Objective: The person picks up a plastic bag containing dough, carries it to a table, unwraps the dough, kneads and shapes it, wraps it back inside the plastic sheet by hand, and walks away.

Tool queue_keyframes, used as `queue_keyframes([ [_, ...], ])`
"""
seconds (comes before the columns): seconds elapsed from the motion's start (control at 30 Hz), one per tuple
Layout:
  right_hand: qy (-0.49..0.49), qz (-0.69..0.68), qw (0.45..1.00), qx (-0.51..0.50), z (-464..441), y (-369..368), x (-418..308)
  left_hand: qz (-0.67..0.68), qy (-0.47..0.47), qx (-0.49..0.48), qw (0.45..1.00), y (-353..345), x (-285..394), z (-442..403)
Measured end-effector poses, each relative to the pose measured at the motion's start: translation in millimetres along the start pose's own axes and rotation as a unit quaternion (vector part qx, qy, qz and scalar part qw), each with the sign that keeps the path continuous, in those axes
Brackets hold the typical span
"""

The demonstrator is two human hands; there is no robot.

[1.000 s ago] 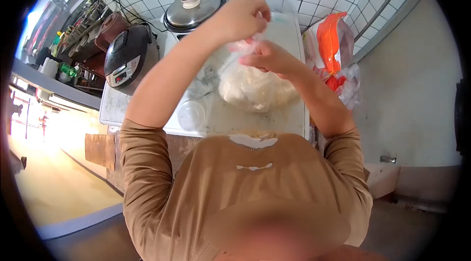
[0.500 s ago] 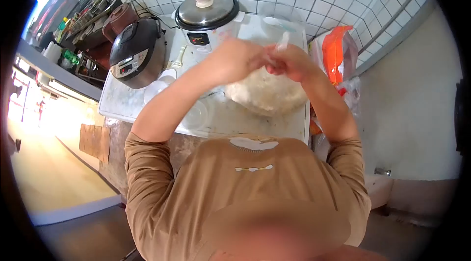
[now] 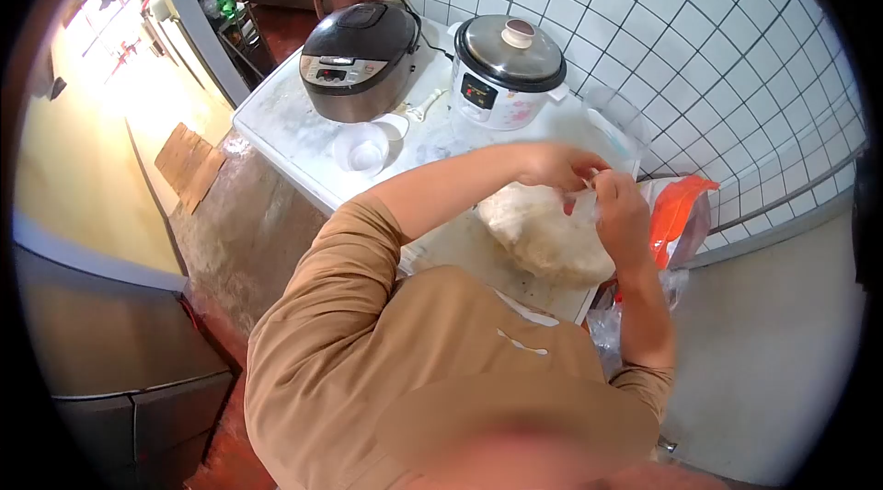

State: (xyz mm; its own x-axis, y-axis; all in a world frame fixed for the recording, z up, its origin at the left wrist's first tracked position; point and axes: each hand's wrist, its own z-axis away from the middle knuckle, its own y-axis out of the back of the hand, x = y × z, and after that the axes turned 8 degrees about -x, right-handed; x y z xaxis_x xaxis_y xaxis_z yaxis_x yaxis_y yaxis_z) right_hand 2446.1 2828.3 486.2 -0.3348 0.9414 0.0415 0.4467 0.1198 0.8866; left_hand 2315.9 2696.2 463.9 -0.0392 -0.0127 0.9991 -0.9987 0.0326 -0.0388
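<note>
A clear plastic bag with a large pale mass in it rests on the white table. Above it my two hands meet at the bag's gathered neck. My left hand comes in from the left with its fingers pinched on the neck. Beside it, on the right, my right hand is closed on the same twisted plastic. A small red thing shows just under the fingers; what it is cannot be made out.
A black rice cooker, a white cooker with a steel lid, a clear plastic cup and a white spoon stand or lie on the table. An orange and white bag is at the right edge. Tiles line the wall.
The view has swung left, so the table and cookers appear farther right. My hands have come together at the bag's neck, which stood up loosely between them before.
</note>
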Motion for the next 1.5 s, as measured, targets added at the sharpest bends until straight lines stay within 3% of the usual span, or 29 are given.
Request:
queue_keyframes([
  [0.13,0.051,0.072,0.993,0.083,-5.4,0.3,2.2,-0.094,-0.084,0.007,0.992,8.6,-15.2,-15.6],
  [0.17,0.050,0.065,0.993,0.082,-5.8,1.9,4.4,-0.197,-0.111,0.047,0.973,14.1,-20.1,-15.4],
  [0.23,0.048,0.052,0.994,0.080,-2.4,5.7,11.6,-0.393,-0.157,0.121,0.898,12.0,-3.4,-2.3],
  [0.33,0.057,0.059,0.996,0.036,8.0,9.1,13.3,-0.610,-0.270,0.114,0.736,13.0,-0.1,1.7],
  [0.53,-0.008,0.042,0.998,0.035,44.7,2.7,-1.7,-0.680,-0.252,0.087,0.683,16.9,-17.4,27.2],
  [0.63,-0.088,-0.029,0.996,-0.001,100.7,-25.0,9.3,-0.648,-0.207,0.119,0.723,48.8,-75.8,52.1],
  [0.73,-0.117,-0.076,0.990,-0.015,136.4,-49.5,10.5,-0.562,-0.072,0.128,0.814,49.5,-117.0,70.6],
  [0.83,-0.109,-0.127,0.985,0.042,140.9,-50.1,13.5,-0.581,-0.086,0.149,0.796,47.3,-118.3,65.5],
  [0.9,-0.222,-0.259,0.939,0.050,137.2,-47.2,18.2,-0.519,-0.101,0.222,0.819,34.3,-105.9,55.7],
  [0.93,-0.277,-0.322,0.903,0.054,132.3,-46.7,20.3,-0.486,-0.108,0.258,0.828,26.2,-95.0,51.0],
  [1.0,-0.342,-0.534,0.764,0.119,110.9,-53.9,19.2,-0.161,-0.120,0.237,0.951,9.8,-80.8,37.5],
  [1.03,-0.373,-0.640,0.651,0.165,99.1,-65.3,18.9,0.013,-0.116,0.209,0.971,-0.3,-76.9,28.4],
  [1.07,-0.394,-0.726,0.521,0.216,86.0,-75.9,17.5,0.218,-0.115,0.166,0.955,-6.0,-73.9,18.0],
  [1.1,-0.314,-0.775,0.517,0.180,63.4,-60.1,5.4,0.260,-0.156,0.156,0.940,-8.6,-75.1,9.7],
  [1.13,-0.340,-0.801,0.448,0.204,49.3,-58.0,6.4,0.282,-0.130,0.160,0.937,-8.5,-69.2,3.8],
  [1.17,-0.296,-0.831,0.427,0.198,40.7,-57.6,15.1,0.303,-0.103,0.163,0.933,-7.8,-59.2,-0.7],
  [1.23,-0.265,-0.842,0.444,0.157,21.7,-29.8,21.0,0.334,-0.145,0.170,0.916,-7.4,-40.1,-9.7],
  [1.33,-0.232,-0.813,0.523,0.108,17.3,4.7,15.3,0.259,-0.144,0.159,0.942,-18.7,-5.4,-8.6],
  [1.43,-0.193,-0.798,0.562,0.102,24.1,19.1,13.0,0.289,-0.166,0.072,0.940,-11.9,5.6,2.9],
  [1.5,-0.148,-0.786,0.593,0.093,36.3,10.6,9.8,0.272,-0.132,0.140,0.943,-13.3,3.2,5.7],
])
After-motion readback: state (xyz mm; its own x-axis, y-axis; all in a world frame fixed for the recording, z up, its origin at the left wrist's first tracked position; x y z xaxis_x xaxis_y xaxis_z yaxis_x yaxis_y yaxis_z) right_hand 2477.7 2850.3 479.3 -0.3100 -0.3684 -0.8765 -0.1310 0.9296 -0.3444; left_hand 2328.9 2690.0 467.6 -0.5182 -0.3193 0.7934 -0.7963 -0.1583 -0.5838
